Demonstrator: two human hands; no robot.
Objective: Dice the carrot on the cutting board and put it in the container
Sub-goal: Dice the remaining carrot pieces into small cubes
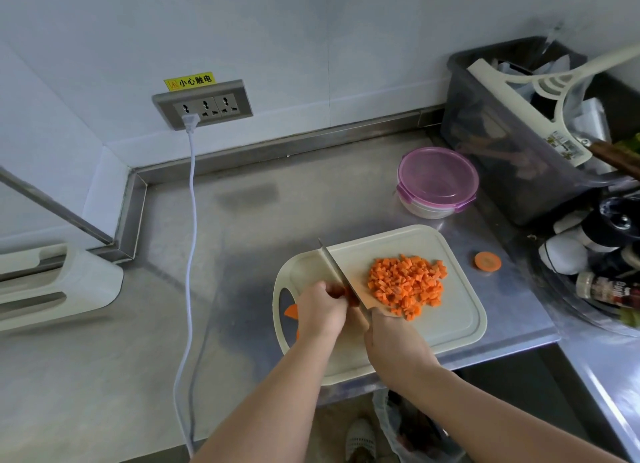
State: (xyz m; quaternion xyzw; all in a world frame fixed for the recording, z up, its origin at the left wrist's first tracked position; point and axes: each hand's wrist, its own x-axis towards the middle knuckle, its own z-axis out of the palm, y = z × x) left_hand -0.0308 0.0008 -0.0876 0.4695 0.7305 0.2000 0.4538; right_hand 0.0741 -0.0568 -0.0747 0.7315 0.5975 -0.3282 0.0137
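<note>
Grey shiny metal is our desk (242,220), set in a corner of white walls. On it lies our pale cutting board (450,327), close to the front edge so we can reach it. Our left hand (320,312) has its fingers (320,288) curled down on the last bit of carrot (337,292), holding it so it does not slip. Our right hand (391,338) has its fingers wrapped tight round the handle of the knife (337,272). The blade stands on its edge right beside the left fingers. The knife's long side runs from our right hand away toward the wall, with the tip pointing far and a little left. Most of the bit is hidden, so we cannot tell which way it points. The diced carrot (405,284) sits in a heap to the right of the blade, out of the way of the cutting. The container (438,182) stands behind the board with its purple lid on, so we think we must open it before scooping.
</note>
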